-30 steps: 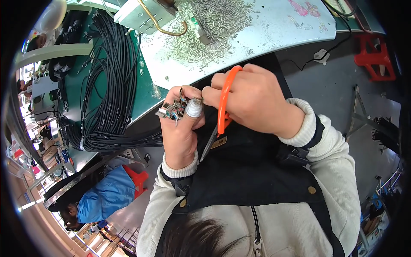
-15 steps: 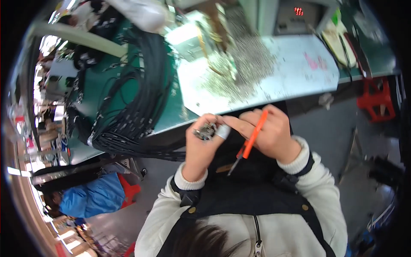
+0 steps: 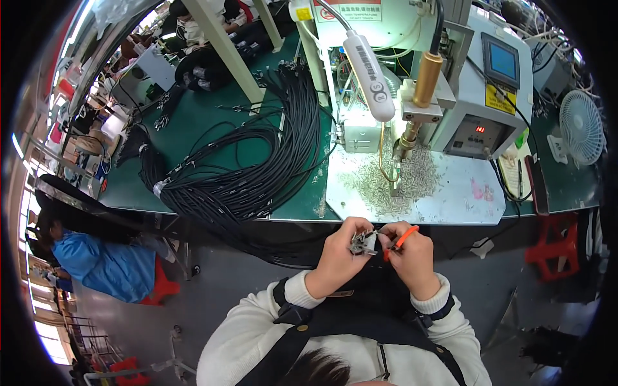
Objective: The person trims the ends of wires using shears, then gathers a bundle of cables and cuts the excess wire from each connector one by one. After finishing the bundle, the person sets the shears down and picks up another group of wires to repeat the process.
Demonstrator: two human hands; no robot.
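My left hand [image 3: 340, 255] is closed around a bunch of small silvery metal pieces [image 3: 362, 243], seemingly cable-end connectors, and its thumb wears a pale wrap. Beside it, my right hand [image 3: 412, 256] is closed with an orange-handled tool [image 3: 407, 237] in its grip; the working end is mostly hidden by the fingers. The fingertips of both hands nearly meet at the metal pieces, in front of the table edge. Black cables [image 3: 248, 193] with small metal ends lie in a thick tied bundle on the table, trailing over the edge toward my left hand.
Ahead stands a bench machine with a brass-coloured cylinder [image 3: 427, 80] over a pale plate [image 3: 473, 206] strewn with tiny metal bits. Right of it are a control box [image 3: 479, 132] and a fan [image 3: 580, 127]. Red stools [image 3: 553, 248] and a person in blue [image 3: 103, 267] flank me.
The view has tilted up, showing more of the machine. The orange-handled tool has turned in my right hand, and its metal tip no longer shows. My hands stay close together.
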